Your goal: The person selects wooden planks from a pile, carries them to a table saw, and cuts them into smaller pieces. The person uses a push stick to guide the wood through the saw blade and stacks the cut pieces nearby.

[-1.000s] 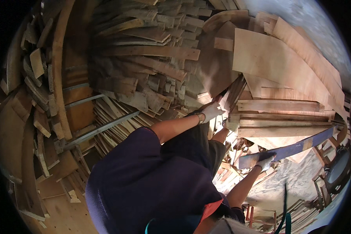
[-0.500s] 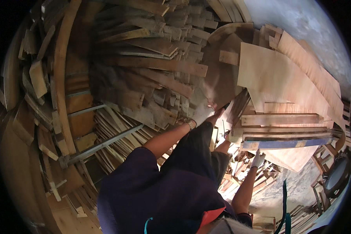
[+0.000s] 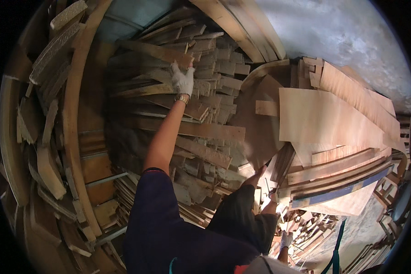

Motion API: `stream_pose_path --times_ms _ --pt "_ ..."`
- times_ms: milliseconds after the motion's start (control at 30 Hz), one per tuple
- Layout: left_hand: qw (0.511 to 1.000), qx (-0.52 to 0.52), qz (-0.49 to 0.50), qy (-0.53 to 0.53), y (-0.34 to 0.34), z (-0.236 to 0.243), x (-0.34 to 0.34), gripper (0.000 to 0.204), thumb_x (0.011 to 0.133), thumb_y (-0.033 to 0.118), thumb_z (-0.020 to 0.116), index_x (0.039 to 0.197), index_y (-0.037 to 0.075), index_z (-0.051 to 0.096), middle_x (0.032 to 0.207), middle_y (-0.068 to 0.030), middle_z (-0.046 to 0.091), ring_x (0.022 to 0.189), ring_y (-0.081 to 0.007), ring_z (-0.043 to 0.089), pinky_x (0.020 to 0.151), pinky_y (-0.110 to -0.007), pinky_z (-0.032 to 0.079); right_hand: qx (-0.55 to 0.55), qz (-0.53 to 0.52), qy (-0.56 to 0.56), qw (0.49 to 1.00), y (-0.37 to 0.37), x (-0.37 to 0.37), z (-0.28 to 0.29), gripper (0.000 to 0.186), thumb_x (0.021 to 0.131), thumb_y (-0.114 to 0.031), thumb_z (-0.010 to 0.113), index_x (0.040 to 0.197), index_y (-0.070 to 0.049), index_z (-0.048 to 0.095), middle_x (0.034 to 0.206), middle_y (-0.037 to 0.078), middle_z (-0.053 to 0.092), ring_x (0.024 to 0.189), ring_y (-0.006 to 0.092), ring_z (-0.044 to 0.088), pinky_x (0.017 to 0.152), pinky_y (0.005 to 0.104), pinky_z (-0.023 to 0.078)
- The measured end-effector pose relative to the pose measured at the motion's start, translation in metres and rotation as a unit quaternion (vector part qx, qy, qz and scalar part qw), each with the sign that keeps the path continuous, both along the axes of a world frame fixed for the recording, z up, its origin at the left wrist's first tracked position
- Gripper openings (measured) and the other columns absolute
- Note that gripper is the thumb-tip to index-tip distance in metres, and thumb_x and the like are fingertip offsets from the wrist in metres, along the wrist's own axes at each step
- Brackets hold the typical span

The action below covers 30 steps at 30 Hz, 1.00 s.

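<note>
My left hand (image 3: 182, 82), in a white glove with a watch at the wrist, reaches up to the stacked wood. Its thumb and fingers close around the end of a brown wooden board (image 3: 162, 51) near the top of the pile. Beneath that hand, more board ends (image 3: 187, 106) stick out. My right hand (image 3: 286, 239), also gloved, hangs low beside my leg, over scattered wood scraps (image 3: 306, 235). It is small and partly shaded, so its finger positions are unclear.
Plywood sheets (image 3: 329, 114) and planks, one with a blue edge (image 3: 342, 187), lie stacked at right. A curved wooden post (image 3: 72, 114) and rough offcuts (image 3: 50, 169) stand at left. My feet are among the scraps, by a dark brown panel (image 3: 260, 132).
My left hand has gone from beside my leg up to the board on the pile. My right hand has drawn back from near the blue-edged plank. The view has shifted upward.
</note>
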<state>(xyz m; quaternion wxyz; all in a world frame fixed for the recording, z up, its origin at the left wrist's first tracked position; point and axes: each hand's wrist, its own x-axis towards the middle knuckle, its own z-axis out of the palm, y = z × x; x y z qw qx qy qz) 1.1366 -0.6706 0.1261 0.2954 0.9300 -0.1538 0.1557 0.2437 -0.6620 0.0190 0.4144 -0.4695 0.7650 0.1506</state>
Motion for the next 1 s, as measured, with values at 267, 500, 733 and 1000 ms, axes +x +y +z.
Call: stream_pose_path --times_ms 267,500,733,1000 --pt "0.963 0.186 0.197 -0.005 0.103 -0.046 0.087 0.067 0.096 0.051 0.052 0.144 0.006 0.048 0.139 -0.0245 0.054 0.125 -0.0436 0.054 0.1 -0.055 0.046 0.015 0.022 -0.096 0.995 -0.053 0.093 0.002 0.046 0.092 -0.018 0.066 0.131 0.006 0.055 0.117 0.019 0.067 0.104 0.0264 0.061 0.091 0.0394 0.048" --pt "0.914 0.249 0.265 0.182 0.189 -0.131 -0.064 0.068 0.103 0.054 0.04 0.155 0.01 0.034 0.158 -0.0221 0.033 0.142 -0.0413 0.039 0.113 -0.056 0.034 -0.078 0.24 -0.239 0.938 -0.176 0.246 -0.051 0.052 0.099 -0.026 0.063 0.138 0.006 0.054 0.126 0.028 0.065 0.111 0.0357 0.066 0.101 0.0401 0.049" --pt "0.908 0.281 0.289 0.115 0.194 -0.161 -0.073 0.075 0.098 0.043 0.055 0.159 0.011 0.026 0.161 -0.0208 0.029 0.145 -0.0381 0.035 0.112 -0.055 0.034 -0.242 0.535 -0.337 0.736 -0.276 0.639 0.011 0.052 0.095 -0.031 0.067 0.134 0.001 0.056 0.119 0.024 0.068 0.109 0.0408 0.066 0.094 0.0483 0.051" --pt "0.901 0.293 0.291 0.134 0.206 -0.168 -0.076 0.066 0.108 0.048 0.03 0.16 0.009 0.025 0.167 -0.021 0.019 0.149 -0.0387 0.028 0.114 -0.055 0.031 -0.527 0.53 -0.474 0.466 -0.205 1.032 0.081 0.051 0.09 -0.034 0.069 0.132 -0.007 0.055 0.119 0.018 0.066 0.112 0.0355 0.063 0.091 0.0461 0.054"
